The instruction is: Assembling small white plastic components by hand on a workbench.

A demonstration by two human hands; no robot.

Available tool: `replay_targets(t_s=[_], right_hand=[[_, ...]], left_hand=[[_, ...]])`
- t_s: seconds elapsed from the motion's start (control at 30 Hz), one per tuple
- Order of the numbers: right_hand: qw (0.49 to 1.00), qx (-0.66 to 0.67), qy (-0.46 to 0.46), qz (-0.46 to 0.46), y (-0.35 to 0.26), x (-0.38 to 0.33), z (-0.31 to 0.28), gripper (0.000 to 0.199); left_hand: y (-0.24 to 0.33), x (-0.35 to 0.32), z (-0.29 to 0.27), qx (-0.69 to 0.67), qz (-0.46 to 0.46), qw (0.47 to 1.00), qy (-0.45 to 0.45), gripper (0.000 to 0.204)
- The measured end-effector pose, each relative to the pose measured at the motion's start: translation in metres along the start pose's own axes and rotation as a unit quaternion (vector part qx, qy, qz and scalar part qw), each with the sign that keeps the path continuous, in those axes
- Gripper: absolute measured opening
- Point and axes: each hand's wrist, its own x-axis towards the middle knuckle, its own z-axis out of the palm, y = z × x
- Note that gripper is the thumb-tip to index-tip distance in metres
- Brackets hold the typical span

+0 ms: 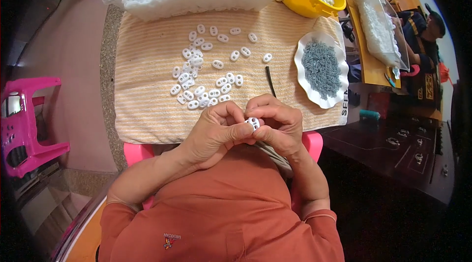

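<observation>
Close to my body, over the near edge of the towel, a white plastic two-hole cord lock (252,123) is pinched between my hands. My left hand (219,127) closes thumb and fingers on its left side. On the opposite side my right hand (279,123) grips it the same way; fingertips cover part of it. Several similar white two-hole pieces (203,96) lie scattered just beyond my hands. A short black stick (270,81) lies past my right hand. To the right, a white wavy-rimmed dish (300,72) holds many small grey spring-like pieces (322,68).
A striped towel (147,75) covers the table. At the far side stand a clear bin (196,4) of white parts and a yellow basket (307,4). A pink stool (34,124) is on the left. Another person (418,28) sits far right beside another clear bin (378,31).
</observation>
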Motion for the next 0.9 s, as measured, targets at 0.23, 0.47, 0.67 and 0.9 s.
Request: replay_targets(t_s=[0.23,0.47,0.67,0.9], right_hand=[[0.995,-0.086,-0.026,-0.042,-0.004,-0.003,-0.002,0.029],[0.991,-0.113,-0.048,-0.058,-0.005,-0.005,0.0,0.026],[0.992,-0.112,-0.034,-0.048,-0.004,-0.001,-0.004,0.024],[0.983,-0.178,0.029,-0.041,-0.022,0.004,0.001,0.017]], left_hand=[[-0.003,-0.003,0.001,0.01,0.019,1.0,-0.021,0.012],[-0.003,-0.005,0.006,0.034,0.043,0.998,-0.031,0.012],[-0.002,-0.001,0.004,0.017,0.03,0.999,-0.037,0.011],[0.005,-0.002,0.006,0.012,0.009,1.0,-0.018,0.007]])
